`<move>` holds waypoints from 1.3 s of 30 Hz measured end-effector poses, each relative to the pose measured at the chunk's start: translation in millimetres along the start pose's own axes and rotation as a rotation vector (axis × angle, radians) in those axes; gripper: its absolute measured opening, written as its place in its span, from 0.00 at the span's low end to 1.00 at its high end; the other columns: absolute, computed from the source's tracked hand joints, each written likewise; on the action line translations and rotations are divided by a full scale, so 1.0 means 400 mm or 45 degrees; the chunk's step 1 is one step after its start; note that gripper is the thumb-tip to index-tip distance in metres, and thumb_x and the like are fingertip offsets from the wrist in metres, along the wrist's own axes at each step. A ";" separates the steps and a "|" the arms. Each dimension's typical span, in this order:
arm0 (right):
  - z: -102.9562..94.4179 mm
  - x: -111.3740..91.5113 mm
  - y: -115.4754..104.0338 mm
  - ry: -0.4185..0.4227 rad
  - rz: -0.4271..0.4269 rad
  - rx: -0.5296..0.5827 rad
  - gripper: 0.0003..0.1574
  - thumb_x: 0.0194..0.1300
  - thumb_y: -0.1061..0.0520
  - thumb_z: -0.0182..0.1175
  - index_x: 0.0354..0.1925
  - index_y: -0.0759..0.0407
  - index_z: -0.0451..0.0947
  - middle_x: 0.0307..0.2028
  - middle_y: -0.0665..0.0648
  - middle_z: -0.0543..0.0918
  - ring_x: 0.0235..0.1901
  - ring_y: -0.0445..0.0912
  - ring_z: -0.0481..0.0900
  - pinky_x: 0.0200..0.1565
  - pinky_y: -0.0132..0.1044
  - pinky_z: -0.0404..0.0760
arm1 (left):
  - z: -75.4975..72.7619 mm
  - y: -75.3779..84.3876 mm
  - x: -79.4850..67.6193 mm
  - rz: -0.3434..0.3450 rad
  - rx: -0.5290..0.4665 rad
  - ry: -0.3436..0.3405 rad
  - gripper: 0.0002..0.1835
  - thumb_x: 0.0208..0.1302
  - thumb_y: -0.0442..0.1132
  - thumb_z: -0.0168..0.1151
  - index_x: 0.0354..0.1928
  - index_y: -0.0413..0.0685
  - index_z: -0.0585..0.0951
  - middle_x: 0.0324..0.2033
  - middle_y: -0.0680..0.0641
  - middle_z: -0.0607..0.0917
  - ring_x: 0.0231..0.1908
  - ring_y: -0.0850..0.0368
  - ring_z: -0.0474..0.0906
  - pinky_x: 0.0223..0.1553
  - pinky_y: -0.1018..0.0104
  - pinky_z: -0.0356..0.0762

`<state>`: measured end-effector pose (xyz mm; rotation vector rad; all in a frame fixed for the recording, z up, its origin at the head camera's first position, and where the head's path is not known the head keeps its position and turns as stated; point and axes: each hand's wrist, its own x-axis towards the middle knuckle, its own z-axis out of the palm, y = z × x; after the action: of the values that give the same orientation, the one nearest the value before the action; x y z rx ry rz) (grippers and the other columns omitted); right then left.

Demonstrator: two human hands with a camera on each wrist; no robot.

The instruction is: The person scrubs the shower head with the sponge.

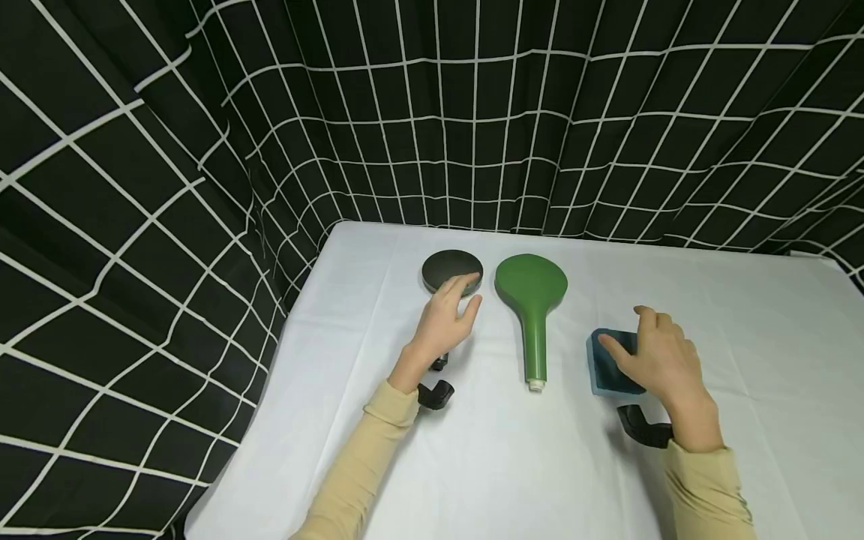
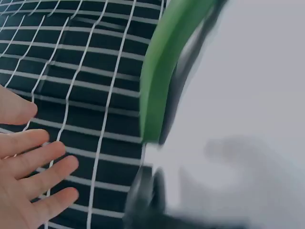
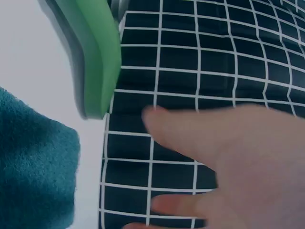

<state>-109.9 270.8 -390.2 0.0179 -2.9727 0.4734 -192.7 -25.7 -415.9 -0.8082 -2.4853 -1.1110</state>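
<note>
My left hand (image 1: 442, 319) is above the table with fingers extended, overlapping the near edge of a dark round-headed object (image 1: 448, 266) in the head view. The hand hides most of that object's handle. Right of it lies a green shower-head-shaped object (image 1: 531, 289), its round head away from me and a white tip at the handle's near end. My right hand (image 1: 664, 360), thumb spread, hovers at the right side of a square blue sponge-like pad (image 1: 604, 364), partly covering it. The right wrist view shows the pad's fuzzy teal surface (image 3: 35, 167). Neither hand holds anything.
A white cloth (image 1: 513, 465) covers the table. Black curtains (image 1: 445, 112) with a white grid stand behind it and along the left. Black wrist mounts (image 1: 435, 395) stick out under both wrists. A dark blurred shape (image 2: 147, 195) shows low in the left wrist view.
</note>
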 end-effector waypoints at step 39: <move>0.052 -0.010 -0.025 -0.315 0.251 0.029 0.50 0.52 0.44 0.56 0.54 0.81 0.48 0.39 0.83 0.59 0.40 0.75 0.61 0.30 0.61 0.67 | 0.233 0.008 0.008 -0.919 -1.283 -0.520 0.19 0.57 0.32 0.59 0.49 0.30 0.72 0.36 0.41 0.81 0.36 0.50 0.80 0.38 0.64 0.76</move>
<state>-108.2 254.8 -407.1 -0.2331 -3.2281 0.5666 -197.4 47.7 -473.7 -0.3043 -2.4892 -2.8083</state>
